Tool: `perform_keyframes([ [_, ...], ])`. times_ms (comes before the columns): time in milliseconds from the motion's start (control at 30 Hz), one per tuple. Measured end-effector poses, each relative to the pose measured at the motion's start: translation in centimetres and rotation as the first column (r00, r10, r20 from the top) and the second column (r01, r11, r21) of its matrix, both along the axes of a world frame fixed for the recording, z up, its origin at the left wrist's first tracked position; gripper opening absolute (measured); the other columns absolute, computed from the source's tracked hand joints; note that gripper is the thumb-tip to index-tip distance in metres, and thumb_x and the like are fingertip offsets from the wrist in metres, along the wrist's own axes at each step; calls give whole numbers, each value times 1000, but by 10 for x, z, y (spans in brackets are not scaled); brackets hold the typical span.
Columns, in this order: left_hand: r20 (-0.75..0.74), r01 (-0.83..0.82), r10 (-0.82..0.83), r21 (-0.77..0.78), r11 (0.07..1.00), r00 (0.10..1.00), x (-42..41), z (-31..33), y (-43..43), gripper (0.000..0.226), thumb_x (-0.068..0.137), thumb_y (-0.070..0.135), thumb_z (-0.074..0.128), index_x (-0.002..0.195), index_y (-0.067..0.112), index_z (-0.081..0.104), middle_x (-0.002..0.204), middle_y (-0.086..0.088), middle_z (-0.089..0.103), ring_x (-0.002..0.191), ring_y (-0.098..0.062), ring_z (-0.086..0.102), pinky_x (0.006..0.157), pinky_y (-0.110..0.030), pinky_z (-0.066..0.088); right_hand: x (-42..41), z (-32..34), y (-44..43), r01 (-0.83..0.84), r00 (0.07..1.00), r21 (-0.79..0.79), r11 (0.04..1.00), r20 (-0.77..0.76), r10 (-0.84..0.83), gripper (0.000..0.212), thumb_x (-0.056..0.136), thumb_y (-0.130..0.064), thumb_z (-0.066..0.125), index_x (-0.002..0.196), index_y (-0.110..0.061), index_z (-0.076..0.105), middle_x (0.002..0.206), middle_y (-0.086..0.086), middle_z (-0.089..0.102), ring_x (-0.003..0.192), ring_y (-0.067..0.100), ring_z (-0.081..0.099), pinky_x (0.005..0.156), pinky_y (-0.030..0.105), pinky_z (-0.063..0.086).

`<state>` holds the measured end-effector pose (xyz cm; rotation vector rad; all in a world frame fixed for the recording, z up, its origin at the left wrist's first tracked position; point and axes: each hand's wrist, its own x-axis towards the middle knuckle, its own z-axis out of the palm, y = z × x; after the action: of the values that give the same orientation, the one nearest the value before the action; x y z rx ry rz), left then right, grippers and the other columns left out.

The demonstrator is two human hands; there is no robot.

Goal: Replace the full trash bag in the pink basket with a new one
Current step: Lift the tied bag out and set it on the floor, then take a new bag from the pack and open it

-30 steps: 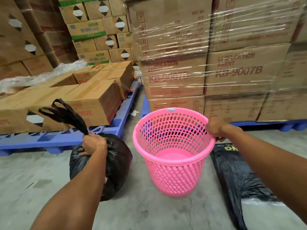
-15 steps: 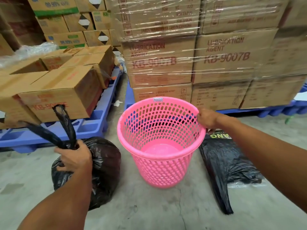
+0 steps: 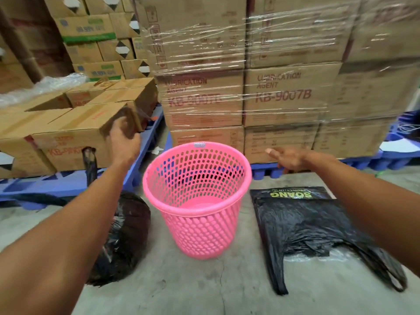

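Observation:
The pink perforated basket [image 3: 200, 208] stands upright on the concrete floor in the middle, with no bag inside. To its left sits the full black trash bag [image 3: 122, 237], tied, its handles sticking up behind my left forearm. A flat new black bag [image 3: 309, 228] with yellow lettering lies on the floor to the right. My left hand [image 3: 123, 139] hovers above and left of the basket, loosely curled and holding nothing. My right hand [image 3: 288, 158] is raised beyond the basket's right rim, fingers spread, touching nothing.
Shrink-wrapped stacks of cardboard boxes [image 3: 279, 96] rise on blue pallets [image 3: 354, 163] right behind the basket. More boxes [image 3: 75, 133] rest on a blue pallet [image 3: 56, 185] at the left. A narrow aisle runs between the two pallets.
My left hand let go of the full bag's handles and lifted away. My right hand released the basket's rim and moved up and to the right.

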<state>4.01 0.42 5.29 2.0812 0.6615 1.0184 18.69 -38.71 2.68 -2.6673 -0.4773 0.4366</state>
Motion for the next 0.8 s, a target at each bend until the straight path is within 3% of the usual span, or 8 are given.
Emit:
perform_keyframes([
  [67, -110, 164, -152, 111, 980, 982, 18, 14, -36, 42, 84, 9, 61, 125, 12, 63, 121, -4, 70, 112, -16, 66, 96, -25, 49, 7, 0, -29, 4, 999, -58, 998, 33, -2, 69, 95, -67, 22, 136, -18, 48, 122, 16, 65, 97, 30, 68, 101, 43, 45],
  [133, -166, 293, -267, 155, 944, 949, 39, 19, -76, 34, 86, 6, 61, 119, 8, 68, 113, -5, 73, 107, -16, 67, 97, -25, 49, 10, -4, -55, 4, 999, -109, 994, 42, 1, 56, 101, -53, 28, 133, -12, 49, 133, 19, 58, 115, 33, 58, 101, 40, 41],
  [300, -194, 542, -516, 116, 832, 834, 84, 9, -194, 19, 90, 3, 60, 102, 11, 73, 95, -3, 75, 85, -14, 70, 84, -26, 55, 22, -25, -106, 12, 997, -173, 985, 71, 0, 38, 102, -33, 43, 122, -5, 58, 128, 19, 60, 114, 35, 56, 87, 35, 41],
  [433, -379, 738, -661, 96, 668, 648, 109, -41, -274, 23, 85, 1, 56, 95, 11, 74, 85, -10, 77, 76, -23, 74, 77, -36, 60, 29, -63, -143, 4, 999, -274, 962, 44, 9, 41, 94, -33, 56, 129, -13, 60, 130, 13, 63, 118, 32, 58, 95, 34, 45],
  [567, -646, 845, -609, 108, 524, 460, 127, -110, -332, 27, 80, 21, 55, 101, 25, 73, 97, 2, 77, 89, -18, 72, 85, -36, 57, 33, -120, -179, -127, 990, -369, 921, 13, 142, 52, 87, -32, 66, 135, -17, 53, 133, 11, 60, 116, 31, 59, 95, 35, 49],
  [633, -771, 892, -544, 68, 447, 332, 132, -150, -356, 40, 83, 25, 61, 123, 24, 65, 121, -1, 70, 113, -22, 65, 98, -38, 51, 32, -153, -195, -171, 983, -432, 885, -16, 182, 67, 82, -38, 71, 142, -21, 44, 142, 9, 50, 124, 31, 54, 102, 44, 46],
  [700, -871, 929, -436, 60, 365, 227, 130, -191, -379, 66, 86, 32, 66, 147, 22, 43, 150, -4, 48, 138, -25, 45, 113, -41, 38, 30, -180, -207, -212, 975, -510, 833, -53, 216, 90, 77, -43, 77, 150, -22, 30, 152, 9, 35, 138, 32, 39, 109, 56, 36],
  [800, -946, 959, -296, 45, 278, 131, 117, -243, -402, 100, 83, 51, 68, 159, 24, 9, 167, -3, 8, 155, -26, 7, 123, -54, 12, 20, -207, -213, -280, 958, -580, 765, -123, 258, 112, 74, -47, 78, 157, -20, 8, 163, 8, 10, 151, 29, 10, 114, 66, 15],
])
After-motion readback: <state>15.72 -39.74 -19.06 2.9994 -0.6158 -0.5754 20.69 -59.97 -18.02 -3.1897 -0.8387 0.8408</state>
